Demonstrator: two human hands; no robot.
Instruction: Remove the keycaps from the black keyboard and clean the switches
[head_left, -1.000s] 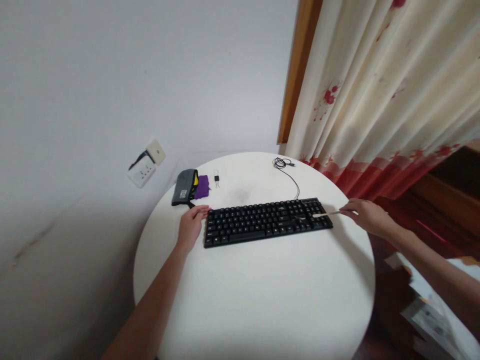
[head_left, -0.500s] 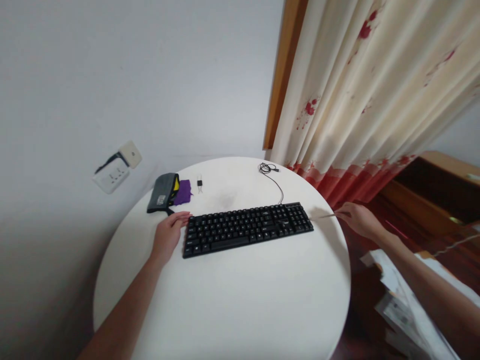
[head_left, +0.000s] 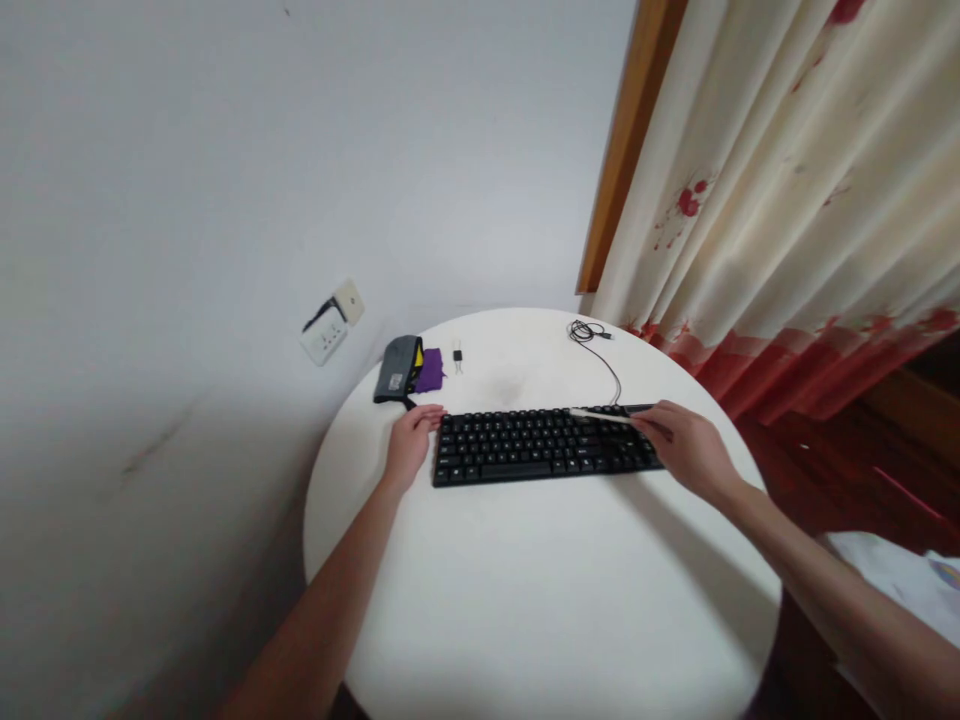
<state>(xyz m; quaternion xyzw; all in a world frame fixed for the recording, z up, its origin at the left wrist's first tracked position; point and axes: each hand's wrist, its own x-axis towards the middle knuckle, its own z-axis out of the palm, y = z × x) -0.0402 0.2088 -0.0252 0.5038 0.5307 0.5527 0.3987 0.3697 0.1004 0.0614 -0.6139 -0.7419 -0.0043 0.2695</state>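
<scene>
A black computer keyboard (head_left: 525, 470) lies on the round white table (head_left: 525, 600). At its upper left corner my left hand (head_left: 411, 440) grips the edge, fingers close together. My right hand (head_left: 686, 445) is over the number-pad end and covers part of it. Pinched in its fingers is a thin pale stick-like tool (head_left: 604, 415), pointing left, its tip at the upper row of keys. Whether the tip touches the keys I cannot tell; its kind is too small to make out.
Behind the keyboard lie its coiled cable (head_left: 589, 332), a grey zip pouch (head_left: 397, 370), a purple cloth (head_left: 430, 370) and a small black item with pale ends (head_left: 457, 356). A wall socket (head_left: 325, 335) is at left, a floral curtain (head_left: 705, 250) at right.
My right hand has moved left, from beyond the keyboard's right end to over it, bringing the pale tool onto the keys. My left hand stays at the corner. The view has shifted.
</scene>
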